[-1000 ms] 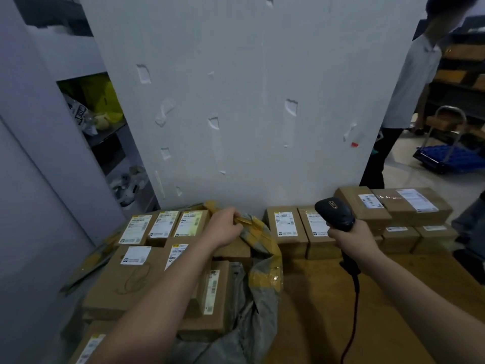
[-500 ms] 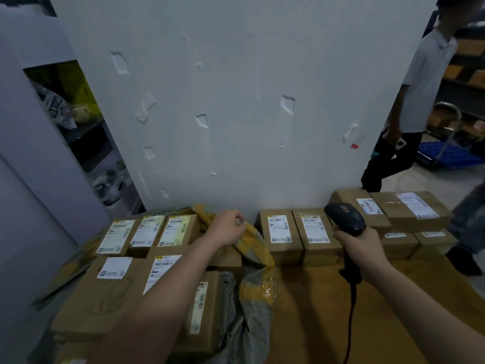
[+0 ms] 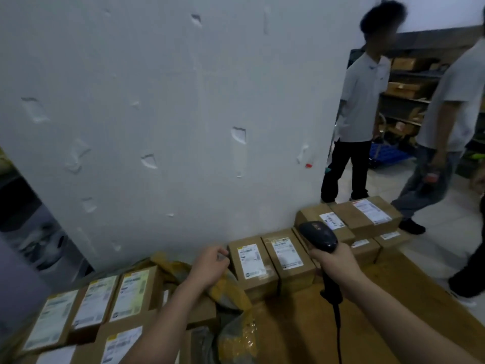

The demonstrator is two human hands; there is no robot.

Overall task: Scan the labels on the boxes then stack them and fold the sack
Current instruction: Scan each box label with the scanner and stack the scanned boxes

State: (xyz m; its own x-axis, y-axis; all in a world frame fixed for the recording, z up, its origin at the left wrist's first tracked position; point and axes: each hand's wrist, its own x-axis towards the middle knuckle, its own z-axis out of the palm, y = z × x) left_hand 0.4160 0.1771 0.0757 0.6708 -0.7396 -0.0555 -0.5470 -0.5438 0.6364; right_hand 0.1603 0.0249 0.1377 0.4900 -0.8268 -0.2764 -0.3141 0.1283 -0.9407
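Right hand [image 3: 333,261] is gripping a smooth black scanner [image 3: 319,236]. Left hand [image 3: 210,266] is hovering curled over the crinkly yellow sack [image 3: 231,292], can't tell if it's pinching. Labelled cardboard boxes [image 3: 252,261] are sitting against the dented white wall [image 3: 183,114].

The sack [image 3: 232,295], crumpled yellow and grey, lies slumped open, its upper edge pinched in the left hand [image 3: 210,265]. Left of the sack, brown cardboard boxes [image 3: 131,292] lie packed together with white labels facing up. Just right of the sack, a pair of labelled boxes [image 3: 267,258] sits side by side. Farther right, more boxes form a two-layer stack [image 3: 367,214]. The black barcode scanner [image 3: 319,236] is gripped in the right hand [image 3: 334,261].
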